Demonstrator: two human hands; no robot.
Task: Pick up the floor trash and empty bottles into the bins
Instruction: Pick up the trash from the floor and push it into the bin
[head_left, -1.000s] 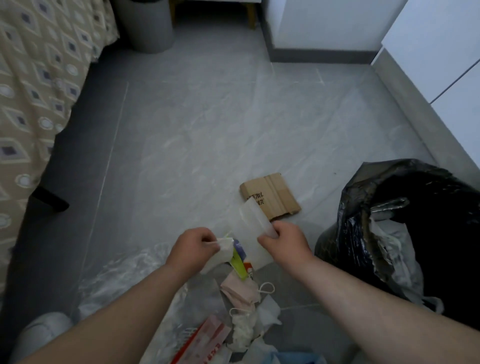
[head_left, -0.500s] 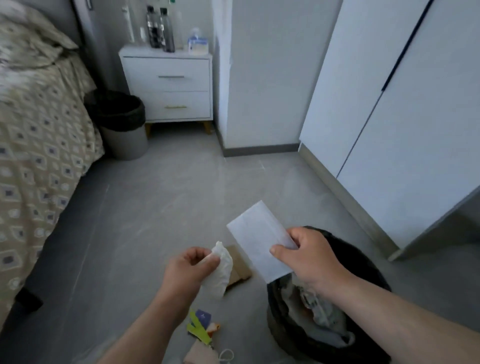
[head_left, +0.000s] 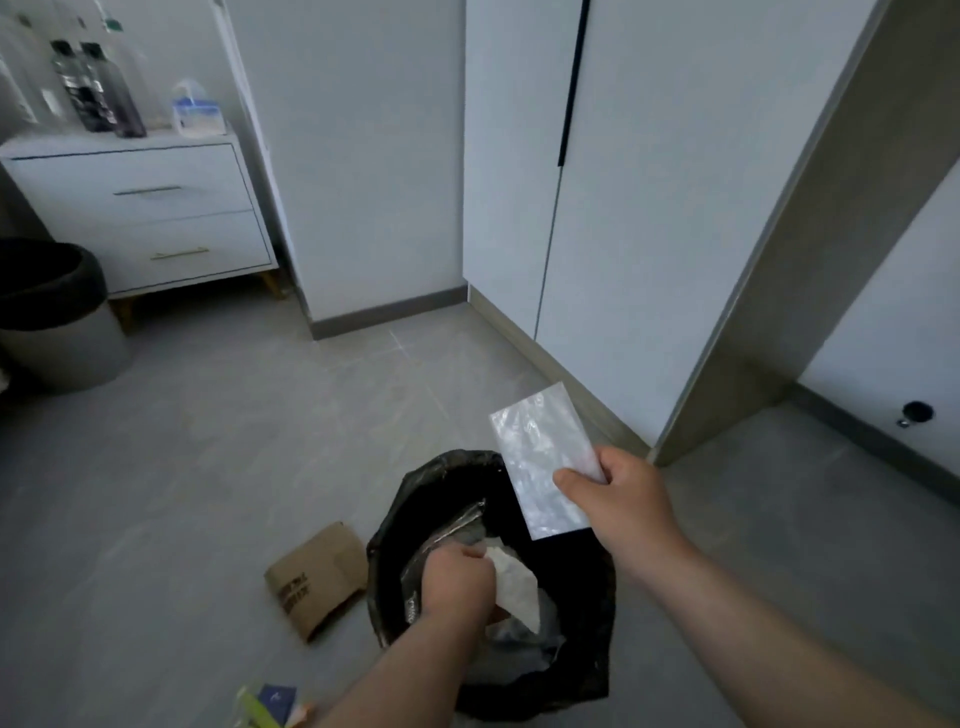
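A bin lined with a black bag (head_left: 395, 525) stands on the grey floor just below me, with crumpled plastic inside. My left hand (head_left: 454, 579) is over the bin's mouth, closed on a crumpled white tissue (head_left: 514, 582) that hangs into the opening. My right hand (head_left: 618, 499) is above the bin's right rim and pinches a flat translucent white plastic wrapper (head_left: 543, 457) by one edge. A flattened brown cardboard box (head_left: 311, 577) lies on the floor touching the bin's left side. Small coloured scraps (head_left: 270, 704) lie at the bottom edge.
A second bin with a black liner (head_left: 52, 312) stands at the far left beside a white nightstand (head_left: 145, 208) carrying dark bottles (head_left: 98, 88). White wardrobe doors (head_left: 649, 208) and a wall corner close off the right side.
The view has swung right and up. My left hand moved right with the tissue from beside the bin to over its opening. My right hand carried the wrapper right, above the bin's rim.
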